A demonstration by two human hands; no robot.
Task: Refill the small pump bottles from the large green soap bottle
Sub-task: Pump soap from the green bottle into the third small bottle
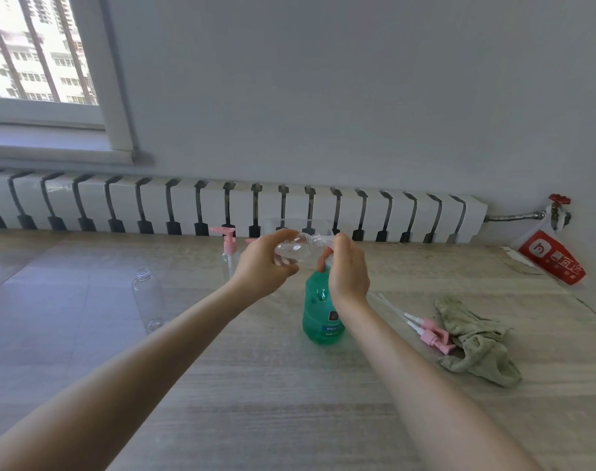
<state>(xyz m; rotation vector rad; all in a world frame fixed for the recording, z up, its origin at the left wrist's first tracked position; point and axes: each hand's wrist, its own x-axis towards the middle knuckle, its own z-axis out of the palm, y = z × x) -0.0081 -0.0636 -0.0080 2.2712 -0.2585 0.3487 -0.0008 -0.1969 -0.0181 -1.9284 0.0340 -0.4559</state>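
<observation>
Large green soap bottle (318,311) stands mid-frame, partly hidden under the right hand (349,270). Just above, the small clear bottle (298,248) lies sideways, left hand (262,263) gripping its base, right pinching its neck. Cloth (476,341) and pink pumps (432,334) lie at the right.

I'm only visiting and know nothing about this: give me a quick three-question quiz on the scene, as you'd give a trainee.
1. True or false: the left hand and right hand hold the clear bottle lying sideways.
2. What lies beside the grey cloth? A) pink pump heads B) scissors C) funnel
3. Fill in: the large soap bottle on the table is ___ in colour.
Key: 1 true; 2 A; 3 green.
</observation>
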